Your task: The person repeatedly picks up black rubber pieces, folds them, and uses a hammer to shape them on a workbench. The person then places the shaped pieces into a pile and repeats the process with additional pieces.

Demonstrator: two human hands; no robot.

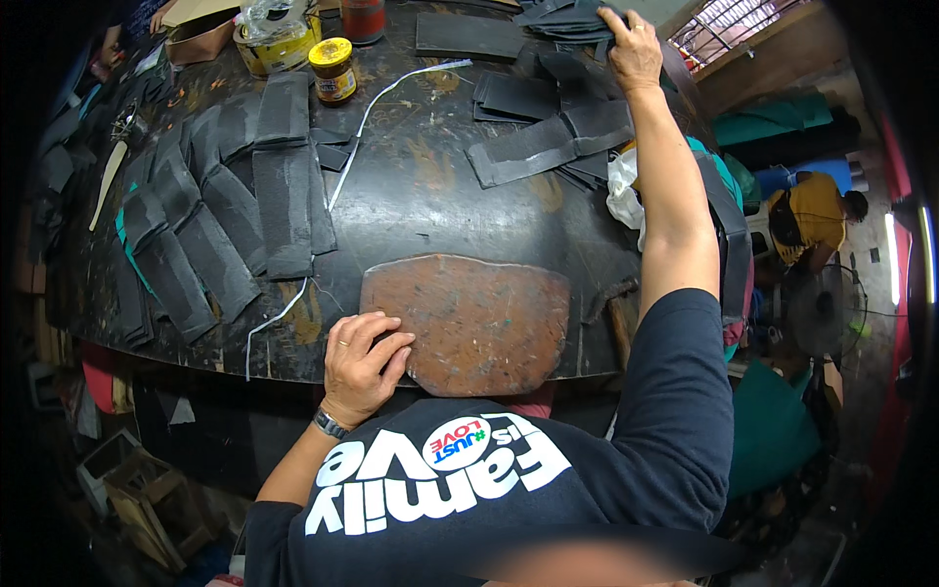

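Note:
My right arm stretches to the far right of the table, where my right hand [636, 51] has its fingers closed at the edge of a pile of black sheet pieces [565, 22]. Its thumb is hard to make out. Close to my body, my left hand [365, 360] lies with fingers apart against the left edge of a worn brown board [469, 318]. That board rests flat at the table's near edge. Between the board and the pile lie long black strips [523, 154] with greyish bands, partly overlapping.
More black strips [284, 210] fan out at the left. Behind them stand a yellow-lidded jar [334, 70] and a yellow tub [277, 47]. A white cord [364, 122] crosses the dark table. A hammer [618, 328] lies beside the board. Another person [812, 215] bends at far right near a fan [827, 308].

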